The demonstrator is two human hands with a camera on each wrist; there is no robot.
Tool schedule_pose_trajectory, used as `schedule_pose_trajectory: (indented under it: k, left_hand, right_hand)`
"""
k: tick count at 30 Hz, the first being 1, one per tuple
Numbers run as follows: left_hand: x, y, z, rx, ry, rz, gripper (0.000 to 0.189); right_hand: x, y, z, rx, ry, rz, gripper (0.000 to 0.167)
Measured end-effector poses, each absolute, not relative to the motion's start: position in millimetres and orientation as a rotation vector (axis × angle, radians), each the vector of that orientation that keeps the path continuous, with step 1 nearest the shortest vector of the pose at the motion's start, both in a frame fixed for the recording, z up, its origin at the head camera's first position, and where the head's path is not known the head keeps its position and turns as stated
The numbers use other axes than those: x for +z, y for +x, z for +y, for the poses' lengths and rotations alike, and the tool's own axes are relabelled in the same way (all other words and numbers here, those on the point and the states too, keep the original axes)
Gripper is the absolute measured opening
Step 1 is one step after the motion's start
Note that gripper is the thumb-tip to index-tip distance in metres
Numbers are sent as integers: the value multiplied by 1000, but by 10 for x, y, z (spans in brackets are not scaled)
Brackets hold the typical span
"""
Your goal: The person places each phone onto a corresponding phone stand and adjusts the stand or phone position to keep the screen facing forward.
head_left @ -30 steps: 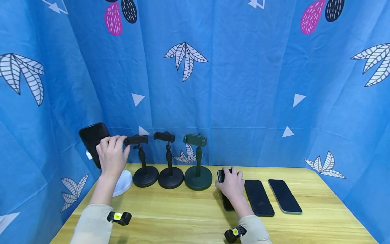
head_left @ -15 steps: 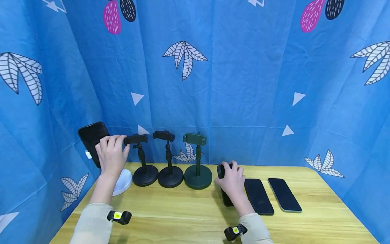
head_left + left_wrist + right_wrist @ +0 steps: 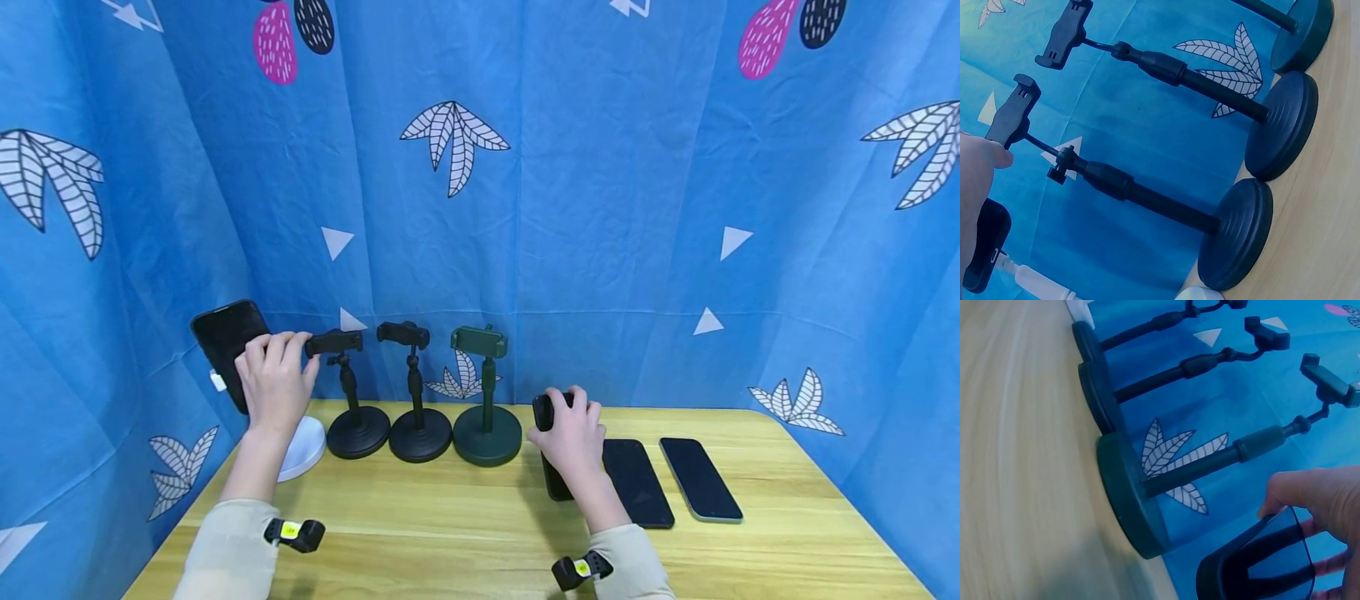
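My right hand (image 3: 572, 435) grips a black smartphone (image 3: 555, 479) by its long edges, tilted and lifted off the table. In the right wrist view, the thumb and fingers hold the two sides of the phone (image 3: 1260, 562), whose screen catches reflections. My left hand (image 3: 273, 379) reaches up at the left, its thumb and fingers pinching the left end of the clamp on a black phone stand (image 3: 347, 387). The left wrist view shows the thumb at that clamp (image 3: 1015, 115). Behind the left hand, another black phone (image 3: 228, 342) sits upright on a white-based stand (image 3: 303, 450).
Right of the left hand stand a second black phone stand (image 3: 416, 392) and a dark green one (image 3: 487, 400), bases side by side. Two more phones, a black one (image 3: 637, 483) and a silver-edged one (image 3: 701, 479), lie flat at the right. A blue curtain (image 3: 600, 208) hangs behind the table.
My right hand has raised the smartphone from the table, its lower end moving up and away from me. The left hand stays at the black stand's clamp.
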State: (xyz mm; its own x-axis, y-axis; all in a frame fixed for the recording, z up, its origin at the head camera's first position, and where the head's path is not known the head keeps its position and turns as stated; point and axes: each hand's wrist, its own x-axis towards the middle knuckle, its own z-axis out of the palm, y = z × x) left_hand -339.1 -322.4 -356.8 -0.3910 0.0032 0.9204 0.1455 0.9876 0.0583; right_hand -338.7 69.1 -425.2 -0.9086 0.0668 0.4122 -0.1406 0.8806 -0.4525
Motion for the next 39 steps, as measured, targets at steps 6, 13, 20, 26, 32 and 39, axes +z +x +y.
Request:
schedule_pose_trajectory:
  k: [6, 13, 20, 26, 32, 39]
  left_hand:
    - [-3560, -3399, -3231, -151, -113, -1950, 37]
    - [-3554, -3404, -3229, -154, -121, -1949, 37]
    - [-3550, -3399, -3223, -148, -124, -1946, 37]
    - [-3537, -3378, -3229, -132, -121, -1960, 38]
    - [-3532, -3370, -3237, -77, -110, -1999, 41]
    - [-3494, -3353, -3262, 24, -122, -2002, 42]
  right_hand:
    - [-4164, -3337, 682, 678, 57, -2614, 61]
    - [-4079, -3275, 654, 683, 77, -2562, 60]
    - [-3983, -3195, 611, 697, 98, -2510, 58]
    - [-3914, -3130, 579, 693, 132, -2479, 59]
    - [-3896, -3107, 556, 700, 159, -2462, 59]
    - [-3876, -3056, 480, 695, 207, -2440, 57]
